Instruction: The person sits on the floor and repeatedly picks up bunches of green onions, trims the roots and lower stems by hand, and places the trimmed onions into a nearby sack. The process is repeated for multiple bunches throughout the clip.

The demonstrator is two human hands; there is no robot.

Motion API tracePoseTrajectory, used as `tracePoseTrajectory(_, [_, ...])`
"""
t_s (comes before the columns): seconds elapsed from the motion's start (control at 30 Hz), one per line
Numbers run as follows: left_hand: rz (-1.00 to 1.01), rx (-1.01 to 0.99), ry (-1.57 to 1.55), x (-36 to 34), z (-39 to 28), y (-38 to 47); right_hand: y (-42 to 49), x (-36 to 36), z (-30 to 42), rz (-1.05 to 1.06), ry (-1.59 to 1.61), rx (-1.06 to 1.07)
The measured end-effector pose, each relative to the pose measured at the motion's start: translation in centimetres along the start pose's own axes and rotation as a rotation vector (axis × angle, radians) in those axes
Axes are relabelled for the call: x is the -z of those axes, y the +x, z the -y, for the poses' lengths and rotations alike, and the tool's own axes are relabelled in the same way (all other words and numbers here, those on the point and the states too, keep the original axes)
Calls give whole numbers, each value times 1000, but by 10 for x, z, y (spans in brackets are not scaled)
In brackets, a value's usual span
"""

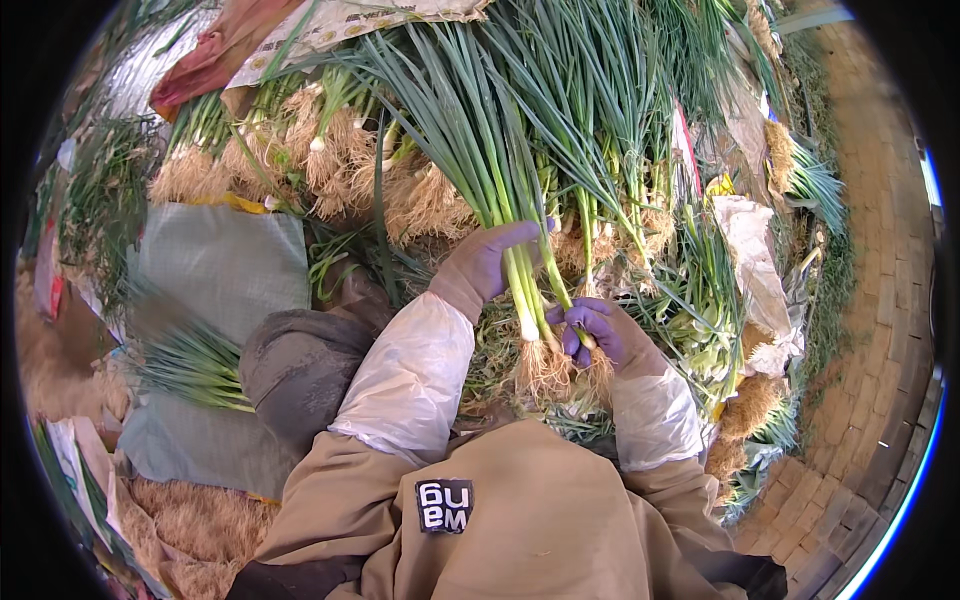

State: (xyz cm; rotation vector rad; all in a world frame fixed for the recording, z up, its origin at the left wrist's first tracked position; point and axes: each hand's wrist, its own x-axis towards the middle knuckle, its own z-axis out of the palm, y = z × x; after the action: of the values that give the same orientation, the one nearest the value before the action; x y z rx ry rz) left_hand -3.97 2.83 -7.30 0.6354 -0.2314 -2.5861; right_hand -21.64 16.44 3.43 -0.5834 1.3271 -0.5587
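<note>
My left hand, in a purple glove, is closed around the stalks of a bunch of green onions, whose leaves fan up and away from me. White bulbs and pale roots hang below it. My right hand, gloved the same way, pinches one green onion near its bulb, at the right side of the bunch. Its roots show under my fingers. Beyond my hands lies a thick row of green onions, roots towards me. Trimmed leaves and scraps lie beneath the bunch.
At left, a grey-green woven sheet lies beside a small pile of green onions. Stripped leaves are heaped at right, near crumpled paper sacking. More rooted bunches lie at back left. A brick-paved path runs along the far right.
</note>
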Motion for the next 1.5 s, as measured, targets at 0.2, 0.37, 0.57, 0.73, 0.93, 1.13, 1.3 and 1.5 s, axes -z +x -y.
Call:
tracePoseTrajectory(0.2, [-118,-14,96,-15,4,4,7,9,3,-309,-379,265])
tracePoseTrajectory(0.37, [-64,-70,261,-2,16,10,61,-21,52,-581,-334,211])
tracePoseTrajectory(0.57, [-135,-95,201,-6,12,9,87,-6,37,-548,-377,138])
tracePoseTrajectory(0.73, [-228,-41,167,-16,6,7,86,-21,33,-563,-175,103])
tracePoseTrajectory(0.93, [-145,-127,383,-7,9,13,68,-24,39,-619,-579,144])
tracePoseTrajectory(1.13, [-211,-123,225,-23,10,16,66,-19,18,-629,124,264])
tracePoseTrajectory(1.3, [-274,-82,107,-31,5,13,27,-20,21,-587,311,317])
tracePoseTrajectory(1.5, [-344,-104,156,-42,2,14,-40,-19,11,-708,282,224])
